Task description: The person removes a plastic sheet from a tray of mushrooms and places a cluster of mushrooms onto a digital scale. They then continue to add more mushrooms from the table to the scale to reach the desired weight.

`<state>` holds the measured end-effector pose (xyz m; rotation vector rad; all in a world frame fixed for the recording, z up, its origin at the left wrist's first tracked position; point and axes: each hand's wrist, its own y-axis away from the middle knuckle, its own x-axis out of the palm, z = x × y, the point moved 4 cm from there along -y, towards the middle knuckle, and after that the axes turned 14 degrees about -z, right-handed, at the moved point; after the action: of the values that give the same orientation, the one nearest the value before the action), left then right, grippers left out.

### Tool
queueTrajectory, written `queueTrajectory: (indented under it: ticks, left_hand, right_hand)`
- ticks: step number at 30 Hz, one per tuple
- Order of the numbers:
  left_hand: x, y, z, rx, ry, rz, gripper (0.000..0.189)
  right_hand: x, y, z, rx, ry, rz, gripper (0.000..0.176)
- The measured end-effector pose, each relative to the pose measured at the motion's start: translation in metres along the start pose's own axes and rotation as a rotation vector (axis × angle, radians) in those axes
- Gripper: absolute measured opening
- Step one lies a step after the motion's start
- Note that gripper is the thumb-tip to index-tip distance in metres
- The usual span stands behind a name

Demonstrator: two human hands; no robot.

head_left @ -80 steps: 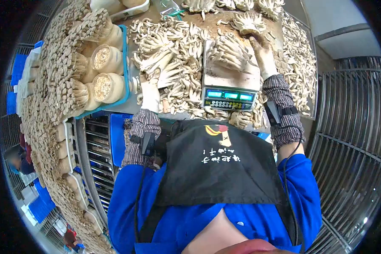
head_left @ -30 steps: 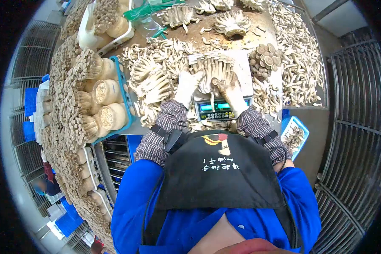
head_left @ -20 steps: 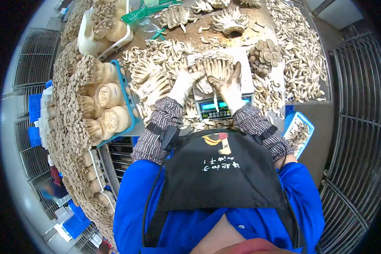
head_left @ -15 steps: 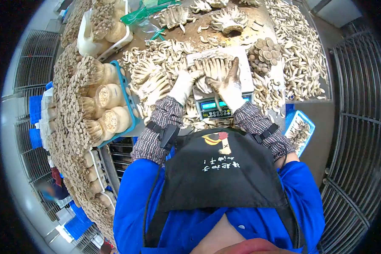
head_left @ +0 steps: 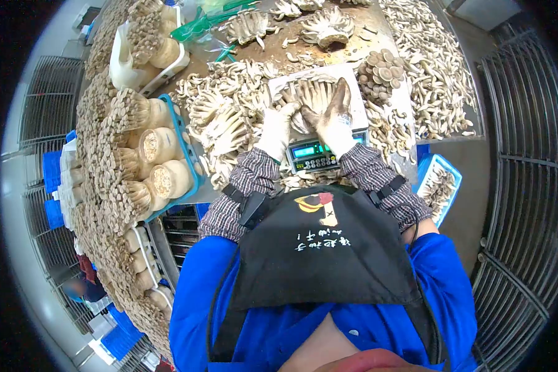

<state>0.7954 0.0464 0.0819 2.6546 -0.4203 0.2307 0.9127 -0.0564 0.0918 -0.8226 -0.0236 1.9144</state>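
Note:
A bundle of long-stemmed mushrooms (head_left: 313,93) lies on the white platform of a digital scale (head_left: 315,156). My left hand (head_left: 276,129), in a white glove, is at the bundle's left side, its fingers curled against the stems. My right hand (head_left: 333,124), in a glove with dark-stained fingers, presses along the right side with the thumb in front. The bundle is held between both hands. The scale's lit display and keypad face me; its digits are too small to read.
Loose mushrooms (head_left: 220,115) heap left of the scale, and a cap cluster (head_left: 381,74) sits right. A blue crate (head_left: 183,133) holds mushroom blocks. Trimmed clumps (head_left: 327,28) and green plastic (head_left: 208,22) lie behind. A blue-white basket (head_left: 440,186) stands low right; another person (head_left: 90,285) is far left.
My left hand has drawn slightly inward and more upright beside the bundle. A stem that hung over the scale's display no longer shows there. The view has shifted a little.

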Motion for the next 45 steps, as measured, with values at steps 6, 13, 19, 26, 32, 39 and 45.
queueTrajectory:
  ticks: [6,13,19,26,32,39,45]
  left_hand:
    - [-0.012,-0.002,0.018,-0.005,0.035,0.001,0.037]
    - [-0.015,0.005,0.018,0.137,0.145,-0.036,0.028]
    - [-0.046,0.018,0.016,0.351,0.11,-0.081,0.016]
    - [-0.122,0.006,0.012,-0.266,0.774,-0.22,0.041]
    - [-0.161,0.025,0.004,-0.229,0.951,0.085,0.039]
    - [-0.148,0.052,-0.018,-0.091,0.79,-0.166,0.038]
    - [-0.151,0.053,-0.014,-0.106,0.781,-0.192,0.039]
  right_hand:
    - [-0.001,-0.001,-0.004,0.066,-0.051,-0.02,0.119]
    - [0.003,-0.004,-0.02,0.178,-0.052,-0.034,0.124]
    - [0.007,-0.002,-0.036,0.296,-0.168,-0.033,0.123]
    - [-0.027,-0.014,-0.073,0.222,-0.087,-0.097,0.081]
    - [-0.093,-0.002,-0.106,0.362,-0.296,-0.223,0.063]
    - [-0.108,0.044,-0.156,0.467,-0.386,-0.121,0.057]
    - [-0.112,0.066,-0.173,0.353,-0.021,-0.1,0.053]
